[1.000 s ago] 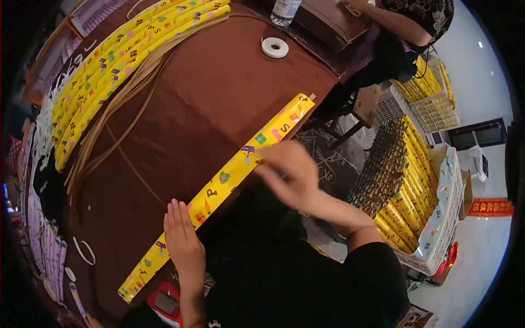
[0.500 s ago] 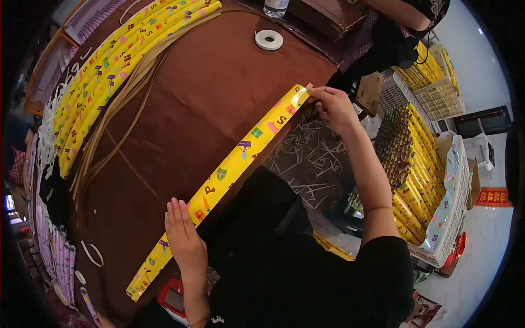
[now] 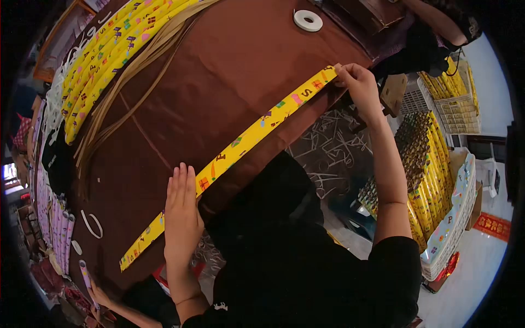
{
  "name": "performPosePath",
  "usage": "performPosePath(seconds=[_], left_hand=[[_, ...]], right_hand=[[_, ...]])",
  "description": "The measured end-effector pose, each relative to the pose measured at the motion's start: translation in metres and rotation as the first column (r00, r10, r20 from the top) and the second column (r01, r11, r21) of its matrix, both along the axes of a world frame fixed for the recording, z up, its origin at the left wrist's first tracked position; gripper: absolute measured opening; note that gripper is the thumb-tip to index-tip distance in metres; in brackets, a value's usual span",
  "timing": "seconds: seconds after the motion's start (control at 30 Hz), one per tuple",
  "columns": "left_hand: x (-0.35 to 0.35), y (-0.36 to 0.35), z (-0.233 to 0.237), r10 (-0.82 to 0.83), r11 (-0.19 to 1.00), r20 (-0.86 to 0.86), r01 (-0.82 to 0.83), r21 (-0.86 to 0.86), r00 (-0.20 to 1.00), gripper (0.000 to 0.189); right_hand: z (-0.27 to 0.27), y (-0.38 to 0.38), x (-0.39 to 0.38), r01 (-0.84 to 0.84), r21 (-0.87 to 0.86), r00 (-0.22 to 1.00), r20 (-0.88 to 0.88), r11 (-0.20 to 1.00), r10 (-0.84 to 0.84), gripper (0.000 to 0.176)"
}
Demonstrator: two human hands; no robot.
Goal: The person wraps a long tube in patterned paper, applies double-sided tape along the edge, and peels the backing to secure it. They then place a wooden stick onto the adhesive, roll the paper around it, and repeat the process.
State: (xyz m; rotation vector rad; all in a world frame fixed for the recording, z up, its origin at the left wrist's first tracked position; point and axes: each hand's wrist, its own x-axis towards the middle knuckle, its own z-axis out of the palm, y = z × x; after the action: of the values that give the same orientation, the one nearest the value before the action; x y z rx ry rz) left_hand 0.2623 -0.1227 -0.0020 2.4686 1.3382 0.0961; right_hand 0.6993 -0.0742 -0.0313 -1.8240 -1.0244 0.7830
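Note:
A long, glossy yellow strip of printed wrapping paper (image 3: 249, 136) lies slantwise over the brown tabletop, narrower toward its lower left end. My left hand (image 3: 183, 210) rests flat across its lower part, fingers stretched out together and palm down. At the upper right end my right hand (image 3: 358, 85) pinches the tip of the strip between thumb and fingers. Letters, gift boxes and other coloured figures are printed on the paper. Part of the strip is hidden beneath my left hand.
Yellow printed tubes (image 3: 104, 71) and brown strips (image 3: 128, 82) lie at the upper left. A white tape roll (image 3: 308, 21) sits near the back edge. Baskets of yellow tubes (image 3: 421, 180) stand at right. Another person's hand (image 3: 99, 295) holds a purple tube (image 3: 85, 273) at lower left.
The yellow strip looks narrower than before, and its right end has moved up and right with my right hand. My left hand stays flat on it. The camera view has shifted slightly.

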Motion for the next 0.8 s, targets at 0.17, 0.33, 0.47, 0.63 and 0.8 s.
performPosePath(seconds=[0.17,0.33,0.47,0.63,0.8], left_hand=[[-0.001,0.0,-0.009,0.013,0.998,0.005,-0.014,0.069,1.0,0.061],[-0.002,-0.005,-0.015,0.015,0.991,0.082,-0.026,0.132,0.997,0.056],[-0.005,-0.005,-0.022,0.036,0.989,0.2,-0.063,0.134,0.979,0.055],[0.003,-0.005,-0.031,0.13,0.965,0.072,-0.143,0.218,0.989,0.051],[0.005,-0.005,-0.028,0.105,0.963,0.053,-0.114,0.245,0.993,0.049]], right_hand=[[-0.016,-0.007,-0.017,0.087,0.173,0.877,0.453,0.981,-0.158,0.025],[-0.025,-0.009,-0.03,0.112,0.279,0.835,0.494,0.954,-0.242,0.025],[-0.037,-0.01,-0.021,0.052,0.328,0.693,0.668,0.943,-0.271,0.025],[-0.017,-0.021,-0.02,0.153,0.207,0.557,0.79,0.966,-0.257,0.025],[0.038,-0.022,-0.104,-0.203,0.524,0.561,0.755,0.827,-0.34,0.059]])
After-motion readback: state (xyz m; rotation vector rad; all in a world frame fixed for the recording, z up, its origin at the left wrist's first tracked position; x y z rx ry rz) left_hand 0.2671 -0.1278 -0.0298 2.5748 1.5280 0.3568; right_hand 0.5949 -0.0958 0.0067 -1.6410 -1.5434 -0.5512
